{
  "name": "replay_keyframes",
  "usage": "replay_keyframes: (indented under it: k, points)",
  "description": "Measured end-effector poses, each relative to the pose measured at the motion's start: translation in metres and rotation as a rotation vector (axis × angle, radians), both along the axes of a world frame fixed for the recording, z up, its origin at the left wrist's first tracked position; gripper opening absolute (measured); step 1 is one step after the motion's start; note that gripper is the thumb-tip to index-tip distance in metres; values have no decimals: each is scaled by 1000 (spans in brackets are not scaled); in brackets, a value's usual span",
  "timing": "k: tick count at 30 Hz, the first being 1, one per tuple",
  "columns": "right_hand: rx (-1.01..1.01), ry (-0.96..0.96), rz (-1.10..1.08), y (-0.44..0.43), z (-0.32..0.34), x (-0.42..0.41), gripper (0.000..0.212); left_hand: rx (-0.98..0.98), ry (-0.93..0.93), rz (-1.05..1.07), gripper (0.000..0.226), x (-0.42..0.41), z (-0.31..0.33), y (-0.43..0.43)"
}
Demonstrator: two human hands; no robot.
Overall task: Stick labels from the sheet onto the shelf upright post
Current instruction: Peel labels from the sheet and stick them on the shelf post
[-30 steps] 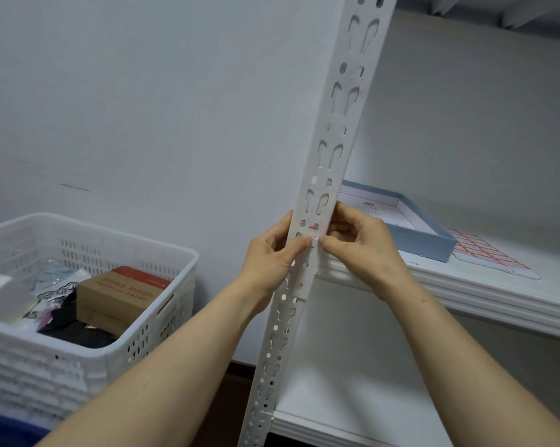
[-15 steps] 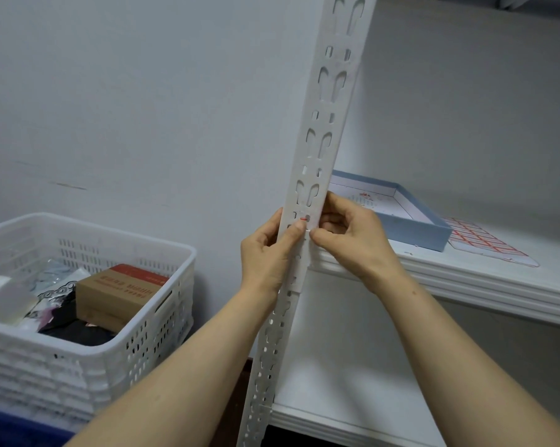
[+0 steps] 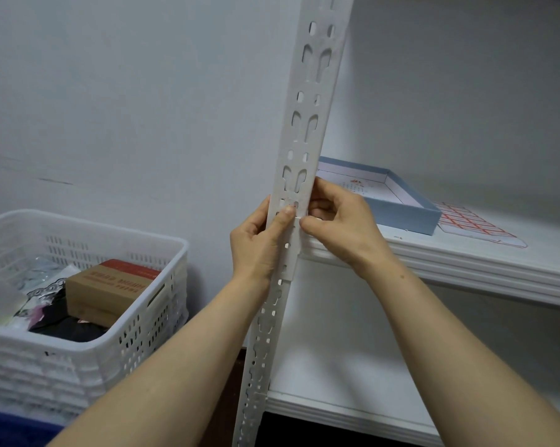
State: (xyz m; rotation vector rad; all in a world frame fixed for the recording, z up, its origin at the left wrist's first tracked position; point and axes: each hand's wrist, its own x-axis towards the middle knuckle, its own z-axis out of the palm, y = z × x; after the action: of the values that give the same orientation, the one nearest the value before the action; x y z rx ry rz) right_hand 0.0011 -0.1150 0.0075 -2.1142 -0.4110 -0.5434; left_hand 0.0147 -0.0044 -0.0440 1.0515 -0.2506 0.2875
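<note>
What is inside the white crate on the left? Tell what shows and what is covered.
The white crate holds a brown cardboard box with a red top, black cloth beside it, and clear packets at the left. Whatever lies beneath these is covered.

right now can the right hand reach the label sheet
Probably yes: the label sheet lies uncovered on the shelf beside the blue box, once the right hand lets go of the post.

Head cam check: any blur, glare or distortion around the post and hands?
Head view: soft even light, no glare; upright post leans, likely wide-angle distortion; left hand and right hand gripping it are reasonably sharp; white-on-white leaves any label at the thumbs unreadable; label sheet on the shelf looks soft.
</note>
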Motion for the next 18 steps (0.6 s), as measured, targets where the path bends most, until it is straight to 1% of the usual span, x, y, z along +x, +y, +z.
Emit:
replay_keyframes:
  k: [6,9,18]
  points:
    - [-5,3,-4,1,1,-1,46,-16,14,-14,27,-1,1,0]
    - [-2,9,-9,3,0,-1,53,-32,5,-34,26,-2,2,1]
    - [17,20,3,2,-1,1,55,-29,-4,15,22,-4,2,-2]
